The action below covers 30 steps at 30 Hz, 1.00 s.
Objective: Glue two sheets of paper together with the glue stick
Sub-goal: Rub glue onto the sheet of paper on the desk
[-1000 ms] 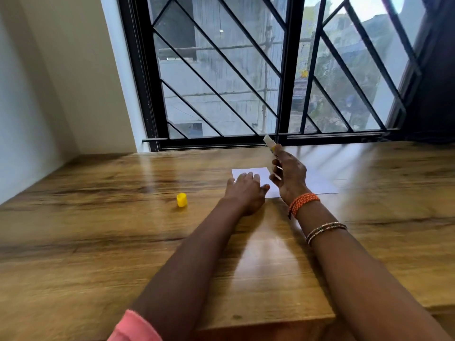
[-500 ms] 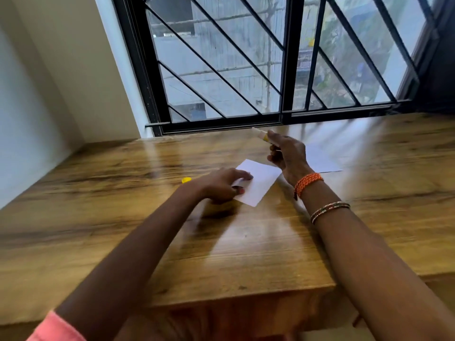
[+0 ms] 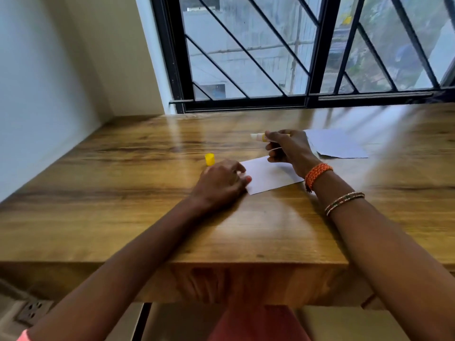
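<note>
head | right hand (image 3: 288,146) raised — grips glue stick (image 3: 258,136) | left hand (image 3: 221,183) on sheet (image 3: 269,174)

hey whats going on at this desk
A person is getting ready to glue paper at a wooden desk by a window. The right hand holds an uncapped glue stick in the air, tip pointing left. The left hand rests on the left edge of a white sheet lying flat. A second sheet lies farther back on the right. The yellow cap stands near the left hand.
</note>
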Each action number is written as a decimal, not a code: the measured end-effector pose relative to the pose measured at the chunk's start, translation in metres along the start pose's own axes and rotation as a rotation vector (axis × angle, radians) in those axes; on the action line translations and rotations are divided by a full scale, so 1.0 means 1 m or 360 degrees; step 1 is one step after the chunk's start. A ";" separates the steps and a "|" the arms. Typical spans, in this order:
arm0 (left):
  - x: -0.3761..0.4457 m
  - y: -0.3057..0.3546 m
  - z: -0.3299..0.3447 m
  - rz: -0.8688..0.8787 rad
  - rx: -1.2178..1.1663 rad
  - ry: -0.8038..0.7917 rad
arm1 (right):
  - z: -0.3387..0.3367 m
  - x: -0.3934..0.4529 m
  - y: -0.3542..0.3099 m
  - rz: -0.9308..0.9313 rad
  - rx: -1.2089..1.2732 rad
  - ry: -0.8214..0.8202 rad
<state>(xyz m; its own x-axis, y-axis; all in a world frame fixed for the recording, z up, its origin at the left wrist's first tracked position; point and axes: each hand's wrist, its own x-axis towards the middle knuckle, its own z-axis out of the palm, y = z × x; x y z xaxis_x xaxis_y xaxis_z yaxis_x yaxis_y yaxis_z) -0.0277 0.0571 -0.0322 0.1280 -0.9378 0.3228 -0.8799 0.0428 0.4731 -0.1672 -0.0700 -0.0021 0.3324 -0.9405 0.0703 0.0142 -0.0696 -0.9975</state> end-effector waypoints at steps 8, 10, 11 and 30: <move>-0.004 0.002 0.001 0.0031 0.0141 -0.0053 | 0.003 -0.013 -0.002 -0.0216 -0.0093 -0.0069; -0.004 0.004 0.000 0.0029 0.0093 0.0001 | 0.000 -0.016 -0.002 -0.0247 -0.0155 -0.0128; -0.004 0.005 -0.001 0.0026 0.0084 0.0006 | -0.001 -0.018 -0.002 -0.0266 -0.0203 -0.0130; -0.003 0.000 -0.005 0.0044 0.0093 -0.0240 | 0.002 -0.009 0.003 -0.0727 -0.1007 -0.0236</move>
<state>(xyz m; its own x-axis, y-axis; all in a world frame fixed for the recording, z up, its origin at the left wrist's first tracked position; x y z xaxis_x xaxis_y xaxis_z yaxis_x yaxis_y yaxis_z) -0.0256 0.0620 -0.0292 0.0370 -0.9778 0.2064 -0.9080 0.0534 0.4156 -0.1682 -0.0605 -0.0056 0.5459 -0.7222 0.4247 -0.3445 -0.6555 -0.6720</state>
